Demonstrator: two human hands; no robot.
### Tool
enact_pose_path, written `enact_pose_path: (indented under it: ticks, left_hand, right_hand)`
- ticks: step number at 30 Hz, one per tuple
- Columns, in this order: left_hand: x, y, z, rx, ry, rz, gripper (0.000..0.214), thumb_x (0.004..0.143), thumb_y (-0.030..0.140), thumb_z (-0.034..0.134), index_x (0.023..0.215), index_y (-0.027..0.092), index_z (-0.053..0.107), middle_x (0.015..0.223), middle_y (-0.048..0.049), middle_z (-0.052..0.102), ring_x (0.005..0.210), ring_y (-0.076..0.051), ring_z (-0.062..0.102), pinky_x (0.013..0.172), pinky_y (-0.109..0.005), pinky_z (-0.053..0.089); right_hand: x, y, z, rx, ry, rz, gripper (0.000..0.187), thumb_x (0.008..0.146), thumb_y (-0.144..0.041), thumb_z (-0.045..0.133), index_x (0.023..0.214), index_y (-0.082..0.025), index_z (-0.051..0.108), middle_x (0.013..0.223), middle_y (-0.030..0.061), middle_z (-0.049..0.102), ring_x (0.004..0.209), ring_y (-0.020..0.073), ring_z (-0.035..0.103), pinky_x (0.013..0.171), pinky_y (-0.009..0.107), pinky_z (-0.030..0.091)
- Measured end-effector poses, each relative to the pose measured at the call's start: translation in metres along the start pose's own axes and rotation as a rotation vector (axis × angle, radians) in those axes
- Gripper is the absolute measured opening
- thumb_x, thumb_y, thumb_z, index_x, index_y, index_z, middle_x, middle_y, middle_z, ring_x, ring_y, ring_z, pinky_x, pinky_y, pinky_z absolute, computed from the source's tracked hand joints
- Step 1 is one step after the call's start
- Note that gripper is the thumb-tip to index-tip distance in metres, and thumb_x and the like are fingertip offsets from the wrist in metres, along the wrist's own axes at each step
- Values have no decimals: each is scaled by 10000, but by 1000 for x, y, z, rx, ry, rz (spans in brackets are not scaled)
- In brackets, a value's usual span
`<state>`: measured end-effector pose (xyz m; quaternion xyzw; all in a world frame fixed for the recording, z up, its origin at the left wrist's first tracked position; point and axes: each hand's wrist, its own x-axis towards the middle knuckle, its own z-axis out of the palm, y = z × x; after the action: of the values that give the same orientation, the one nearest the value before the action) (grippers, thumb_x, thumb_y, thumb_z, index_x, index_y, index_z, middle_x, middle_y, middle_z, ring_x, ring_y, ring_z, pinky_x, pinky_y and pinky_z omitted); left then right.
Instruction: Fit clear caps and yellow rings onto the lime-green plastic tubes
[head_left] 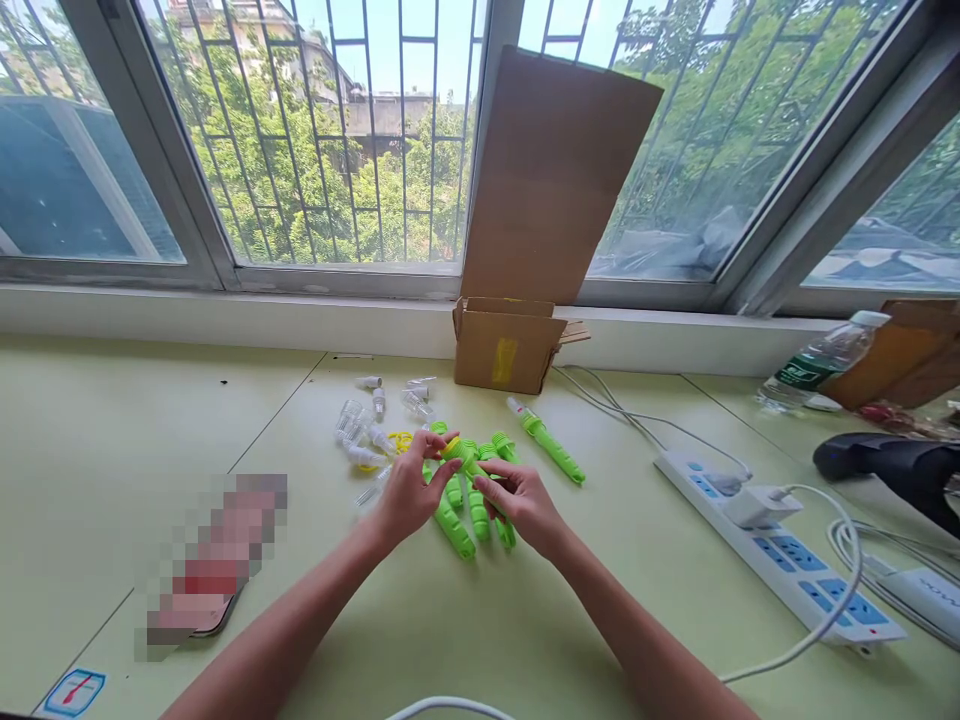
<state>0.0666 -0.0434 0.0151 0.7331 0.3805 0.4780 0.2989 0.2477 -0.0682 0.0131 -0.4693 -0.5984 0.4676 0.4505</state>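
A bright green plastic handle is held between my two hands above the table. My right hand grips its lower part. At its upper end, the fingers of my left hand pinch a yellow ring. Several similar green handles lie in a pile just under my hands, one of them a loose handle near the front. More yellow rings and clear plastic caps with white parts are scattered beyond my left hand. To the right lies a green handle with a clear tip.
A cardboard box with a raised flap stands against the windowsill. On the right are a white power strip with cables, a water bottle and a black object. A pixelated phone-like object lies on the left.
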Motion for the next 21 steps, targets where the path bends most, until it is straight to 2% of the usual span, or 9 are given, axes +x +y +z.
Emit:
enact_pose_path:
  ticks: [7, 11, 14, 21]
  left_hand:
    - [1, 4, 0, -40, 5, -49, 192, 880, 310, 574, 895, 230, 400, 1166, -87, 668, 1004, -222, 664, 805, -361, 531]
    - [1, 4, 0, -43, 7, -69, 200, 873, 310, 577, 891, 229, 395, 1175, -83, 663, 891, -200, 684, 732, -334, 534]
    - [1, 4, 0, -47, 6, -66, 204, 868, 298, 580, 884, 226, 390, 1188, -79, 656, 825, -176, 684, 734, -332, 530]
    - [1, 2, 2, -42, -1, -18, 147, 890, 281, 548, 897, 228, 411, 1188, -71, 655, 928, -179, 671, 747, -316, 539]
  right_hand:
    - [-1, -2, 1, -25, 12, 2, 396, 765, -500, 668, 895, -126, 670, 494, -40, 498, 403, 78, 429, 389, 209, 306]
    - [0, -1, 2, -43, 33, 13, 422, 757, -507, 667, 927, -121, 678, 489, -37, 509, 402, 85, 432, 390, 218, 314]
    - [0, 0, 2, -52, 42, 21, 430, 759, -498, 666, 953, -115, 678, 482, -40, 504, 405, 92, 434, 397, 226, 322]
    - [0, -3, 2, -51, 45, 29, 423, 758, -482, 671, 955, -108, 682, 492, -39, 504, 422, 98, 453, 405, 227, 330]
